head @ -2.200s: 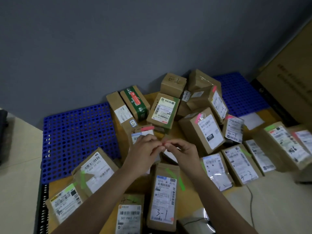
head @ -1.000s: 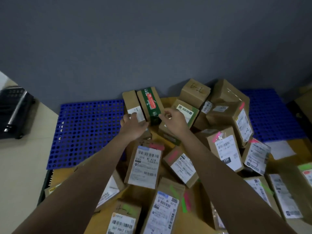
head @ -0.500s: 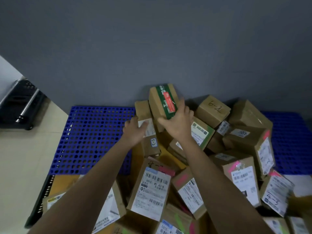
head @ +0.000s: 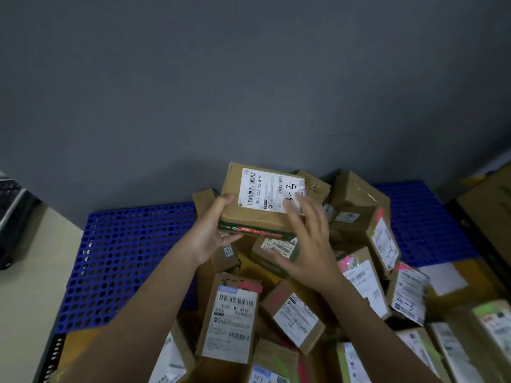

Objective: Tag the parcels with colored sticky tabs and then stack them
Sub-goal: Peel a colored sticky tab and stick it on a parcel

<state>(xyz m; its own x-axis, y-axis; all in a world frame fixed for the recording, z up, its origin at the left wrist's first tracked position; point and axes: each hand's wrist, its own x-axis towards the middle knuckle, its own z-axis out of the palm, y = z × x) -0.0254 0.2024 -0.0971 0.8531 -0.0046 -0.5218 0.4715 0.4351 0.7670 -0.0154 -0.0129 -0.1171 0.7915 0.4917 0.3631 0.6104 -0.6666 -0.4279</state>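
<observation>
A brown cardboard parcel (head: 260,214) with a white shipping label marked "4-3" and green-and-red tape on its near edge is lifted above the pile at the back. My left hand (head: 213,230) grips its left end, thumb on top and fingers underneath. My right hand (head: 307,244) lies with spread, straight fingers against its right front corner, fingertips on the label. Below lie several labelled parcels, some bearing pink tabs (head: 347,262) or green tabs (head: 482,309).
A blue perforated pallet (head: 124,258) spreads to the left and another blue pallet section (head: 423,217) to the right. A grey wall (head: 249,92) stands close behind the pile. A large cardboard box (head: 489,217) is at the right edge, a black device (head: 13,217) at the left.
My hands left the middle of the pile and reached to the back. The green-taped parcel was lifted and turned over, its white label now facing up, with my left hand gripping it.
</observation>
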